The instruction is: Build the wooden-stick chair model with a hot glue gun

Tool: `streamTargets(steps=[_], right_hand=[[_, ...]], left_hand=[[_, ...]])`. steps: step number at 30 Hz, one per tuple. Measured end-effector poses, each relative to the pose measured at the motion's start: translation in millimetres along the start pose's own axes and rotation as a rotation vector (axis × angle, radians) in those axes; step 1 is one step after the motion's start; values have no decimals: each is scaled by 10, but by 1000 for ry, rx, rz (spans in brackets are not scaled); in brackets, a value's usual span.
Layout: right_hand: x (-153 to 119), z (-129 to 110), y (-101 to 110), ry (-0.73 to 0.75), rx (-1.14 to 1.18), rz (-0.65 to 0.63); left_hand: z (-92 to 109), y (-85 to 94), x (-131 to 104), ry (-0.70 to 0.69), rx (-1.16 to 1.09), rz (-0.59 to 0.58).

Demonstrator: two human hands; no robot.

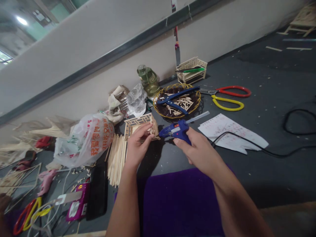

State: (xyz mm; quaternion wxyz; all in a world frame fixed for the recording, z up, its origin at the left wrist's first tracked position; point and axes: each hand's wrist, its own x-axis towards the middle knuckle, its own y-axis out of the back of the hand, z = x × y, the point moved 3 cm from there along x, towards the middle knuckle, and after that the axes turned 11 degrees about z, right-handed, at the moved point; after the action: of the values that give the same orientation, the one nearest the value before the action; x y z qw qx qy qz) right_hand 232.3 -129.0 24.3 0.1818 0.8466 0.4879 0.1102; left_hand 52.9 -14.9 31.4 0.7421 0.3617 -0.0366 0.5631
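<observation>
A round brown wicker basket with a golden rim [161, 110] serves as the landmark. In front of it and slightly left sits a small pale lattice model built of thin wooden sticks [137, 121]; the left hand [138, 143] has its thumb and fingers drawn together at the model's right end, gripping it. Directly in front of the basket, the right hand [199, 144] is curled firmly around a blue plastic glue gun [179, 129], its nozzle pointing at that same end; whether it touches cannot be told. A translucent glue stick [198, 117] juts from the gun's back. A blue-handled cutting tool [182, 94] lies across the basket, over short wooden offcuts [184, 104]. Behind the basket stands a green translucent bottle [149, 80]; to its right lie scissors with red and yellow handles [219, 90], and right and forward, a torn white sheet of paper [229, 126] crossed by a black cord [227, 132]. Left and forward of the basket rests a bundle of slim pale sticks [117, 158].
</observation>
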Motion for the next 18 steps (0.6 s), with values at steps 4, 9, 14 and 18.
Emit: streamTargets(steps=[4,9,14,18], right_hand=[[3,-5,1,7,22,7],[14,11,-3,1,23,8],[21,26,-5,-3,28,14],[22,20,-3,-19,33,-4]], left_hand=[[22,-1,6,-3,-1,-5],[25,-10,4,-24,-1,-1],[6,-15,0,-49,24,-2],[-10,-13,0,-62,26,1]])
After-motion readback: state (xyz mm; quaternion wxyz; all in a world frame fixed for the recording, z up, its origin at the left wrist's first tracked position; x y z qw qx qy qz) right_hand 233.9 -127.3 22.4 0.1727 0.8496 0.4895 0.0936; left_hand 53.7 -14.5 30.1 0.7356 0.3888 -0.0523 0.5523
